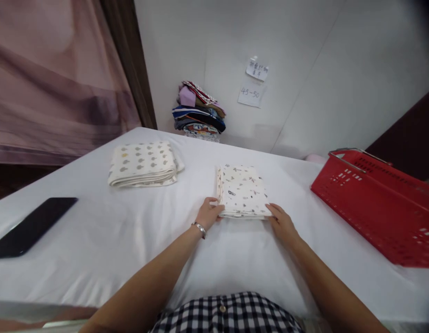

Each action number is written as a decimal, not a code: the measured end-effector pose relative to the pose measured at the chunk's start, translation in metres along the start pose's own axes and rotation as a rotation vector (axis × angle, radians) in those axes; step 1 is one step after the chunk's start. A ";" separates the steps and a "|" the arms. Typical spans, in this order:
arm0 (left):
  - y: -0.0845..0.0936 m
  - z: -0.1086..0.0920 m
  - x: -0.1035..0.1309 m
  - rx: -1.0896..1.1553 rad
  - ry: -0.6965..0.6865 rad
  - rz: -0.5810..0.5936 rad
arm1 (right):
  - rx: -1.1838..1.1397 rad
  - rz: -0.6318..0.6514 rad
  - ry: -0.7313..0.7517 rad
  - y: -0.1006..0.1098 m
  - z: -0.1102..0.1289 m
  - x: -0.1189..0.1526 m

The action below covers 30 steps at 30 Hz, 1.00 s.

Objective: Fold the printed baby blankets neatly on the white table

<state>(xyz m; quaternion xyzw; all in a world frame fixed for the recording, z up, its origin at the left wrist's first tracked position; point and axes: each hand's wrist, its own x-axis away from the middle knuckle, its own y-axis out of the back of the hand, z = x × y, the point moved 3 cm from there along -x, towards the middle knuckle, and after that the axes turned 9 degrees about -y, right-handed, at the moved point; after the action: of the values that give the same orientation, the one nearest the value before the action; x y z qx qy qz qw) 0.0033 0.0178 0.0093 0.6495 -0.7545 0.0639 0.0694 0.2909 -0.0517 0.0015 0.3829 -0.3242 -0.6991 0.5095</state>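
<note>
A folded white cloth [242, 187] with small printed motifs lies in front of me on the white-covered table. My left hand [209, 213], with a silver bracelet at its wrist, pinches the near left corner, thumb on top. At the near right corner, my right hand [282, 222] grips the same cloth; some of its fingers are hidden under the edge. Farther left lies another folded cloth [143, 164], white with grey tree-like prints and one yellow one, with no hand on it.
A red plastic basket [370, 203] with a metal handle stands at the right. A flat black object [34, 226] lies at the left. Beyond the table's far edge is a stack of folded clothes [199, 113] against the wall. Paper notes [251, 94] are stuck above. A pink curtain [58, 78] hangs left.
</note>
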 end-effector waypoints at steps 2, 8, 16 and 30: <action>-0.003 0.002 0.003 -0.032 0.008 0.032 | -0.037 -0.050 0.008 0.002 -0.009 0.001; -0.013 0.011 0.011 -0.047 0.085 0.109 | -0.018 0.133 -0.062 0.004 -0.034 -0.001; -0.012 0.013 0.013 -0.061 0.070 0.106 | -0.080 0.314 0.147 0.017 0.050 -0.044; -0.009 0.018 0.010 -0.044 0.051 0.121 | 0.255 0.434 0.184 -0.094 0.125 -0.125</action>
<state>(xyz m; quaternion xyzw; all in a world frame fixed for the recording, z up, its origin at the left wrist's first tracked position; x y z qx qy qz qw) 0.0099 0.0037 -0.0067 0.5991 -0.7916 0.0679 0.0991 0.1626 0.1018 0.0093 0.4277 -0.4364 -0.4890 0.6224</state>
